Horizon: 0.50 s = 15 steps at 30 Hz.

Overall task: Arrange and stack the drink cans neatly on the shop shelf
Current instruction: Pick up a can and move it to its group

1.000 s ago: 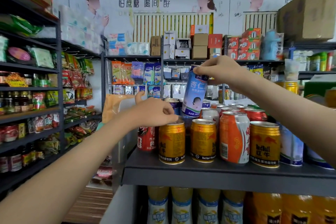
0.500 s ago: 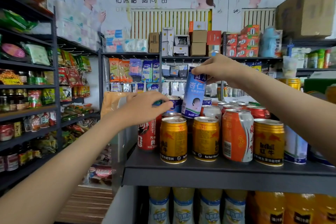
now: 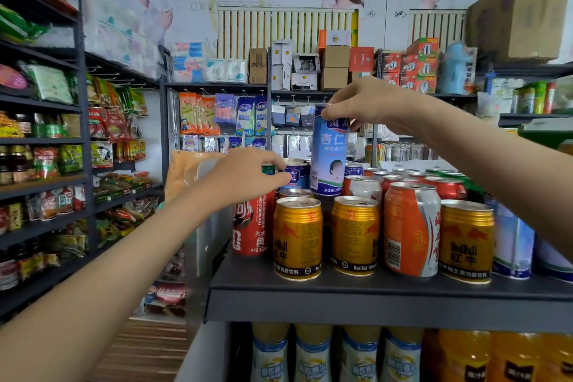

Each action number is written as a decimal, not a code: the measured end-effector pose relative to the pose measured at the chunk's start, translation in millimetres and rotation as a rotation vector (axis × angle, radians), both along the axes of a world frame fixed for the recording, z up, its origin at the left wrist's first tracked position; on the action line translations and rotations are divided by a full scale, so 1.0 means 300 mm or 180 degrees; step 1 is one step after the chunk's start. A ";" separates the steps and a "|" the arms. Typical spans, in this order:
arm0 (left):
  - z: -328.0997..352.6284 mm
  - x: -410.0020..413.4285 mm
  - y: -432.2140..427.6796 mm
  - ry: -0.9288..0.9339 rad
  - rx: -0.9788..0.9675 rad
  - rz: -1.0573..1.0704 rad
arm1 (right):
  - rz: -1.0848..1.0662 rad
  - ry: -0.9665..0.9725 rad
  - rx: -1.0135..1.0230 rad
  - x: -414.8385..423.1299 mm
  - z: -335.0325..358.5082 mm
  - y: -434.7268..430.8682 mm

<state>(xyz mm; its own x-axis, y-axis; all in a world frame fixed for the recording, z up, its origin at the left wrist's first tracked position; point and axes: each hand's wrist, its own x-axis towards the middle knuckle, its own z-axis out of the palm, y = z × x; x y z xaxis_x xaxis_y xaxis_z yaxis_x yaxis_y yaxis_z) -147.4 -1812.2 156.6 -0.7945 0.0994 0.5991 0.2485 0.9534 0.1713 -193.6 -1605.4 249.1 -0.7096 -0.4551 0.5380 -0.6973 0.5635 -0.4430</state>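
Right hand pinches the tall blue-and-white can at its top rim, thumb and fingertips curled round it from above, so the can hangs below the hand and a little to the left of the palm. This can is nearly upright with a slight lean. Its base is just behind the front row of cans on the dark shelf, over the gap between the left gold can and the middle gold can; whether the base rests on a can behind them or hangs free cannot be told. Left hand is lower and further left, apart from the tall can, knuckles up and fingers curled over the top of the red cola can. Its fingertips reach the short dark-blue can in the row behind; whether it grips either one cannot be told. An orange can stands to the right of the middle gold can in the front row
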 end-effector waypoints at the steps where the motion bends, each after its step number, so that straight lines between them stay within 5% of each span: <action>1: 0.005 -0.003 0.013 -0.0046 -0.0072 0.0062 | -0.0016 0.0010 -0.0049 -0.002 0.000 0.004; 15: 0.107 -0.035 0.230 -0.0613 0.0147 -0.0052 | -0.0051 0.0032 -0.1614 0.056 0.070 0.160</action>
